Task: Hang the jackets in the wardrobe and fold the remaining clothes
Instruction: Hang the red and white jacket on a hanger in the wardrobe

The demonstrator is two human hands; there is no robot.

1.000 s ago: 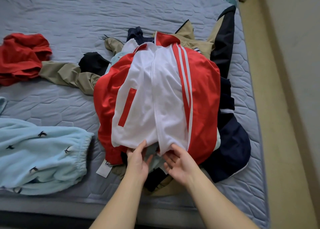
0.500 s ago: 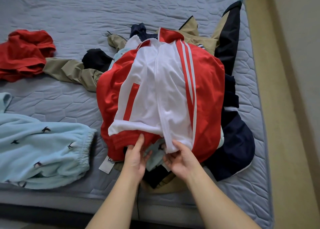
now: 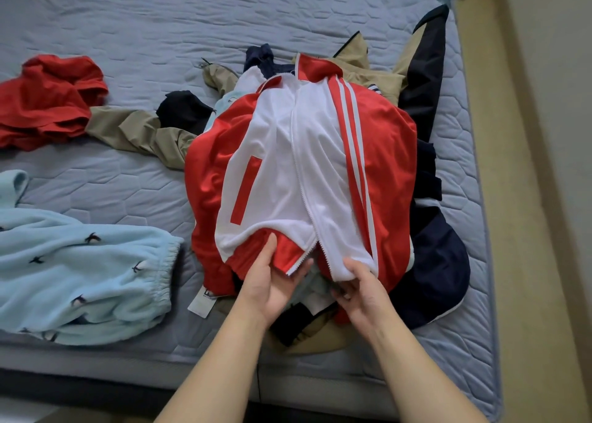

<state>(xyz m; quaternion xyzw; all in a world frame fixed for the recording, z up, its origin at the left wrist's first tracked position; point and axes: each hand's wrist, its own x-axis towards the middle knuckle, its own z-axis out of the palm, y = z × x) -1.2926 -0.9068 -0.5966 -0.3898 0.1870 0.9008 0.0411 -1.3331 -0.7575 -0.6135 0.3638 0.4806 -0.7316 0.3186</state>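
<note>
A red and white track jacket (image 3: 298, 172) lies on top of a clothes pile on the bed, turned partly inside out with its white lining and zipper showing. My left hand (image 3: 272, 281) pinches the left bottom hem by the zipper, thumb on top. My right hand (image 3: 358, 281) grips the right bottom hem. Under it lie a beige and navy jacket (image 3: 426, 102) and other dark garments, mostly hidden.
A crumpled red garment (image 3: 48, 102) lies at the left. Light blue fleece pants (image 3: 80, 278) with small bird prints lie at the near left. The grey quilted mattress (image 3: 160, 22) fills the view; its right edge meets a beige floor (image 3: 512, 198).
Both hands have lifted and spread the jacket's bottom hem, exposing more red hem on the left. The camera has moved slightly closer.
</note>
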